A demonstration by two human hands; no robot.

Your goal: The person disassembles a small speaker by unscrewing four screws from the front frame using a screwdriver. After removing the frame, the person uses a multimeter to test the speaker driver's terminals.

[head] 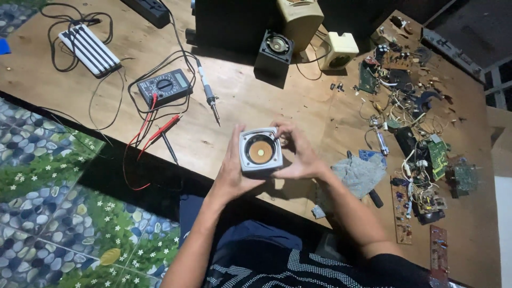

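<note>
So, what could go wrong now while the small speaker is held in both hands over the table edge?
The small speaker is held by the left hand and right hand near the table edge; a slip might drop it to the floor. Fingertips close to the orange cone could dent it. The soldering iron lies nearby; if hot, it could burn a reaching hand.

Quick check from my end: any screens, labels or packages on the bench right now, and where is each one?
Multimeter: left of centre on the wooden bench, dark grey box, a pale rectangular screen at its right end, a round dial in the middle, red and black leads.
Power bank: far left, flat white slab with dark stripes and black cables.
No packages or signs show; no label is clear on the small speaker held in both hands.
</note>
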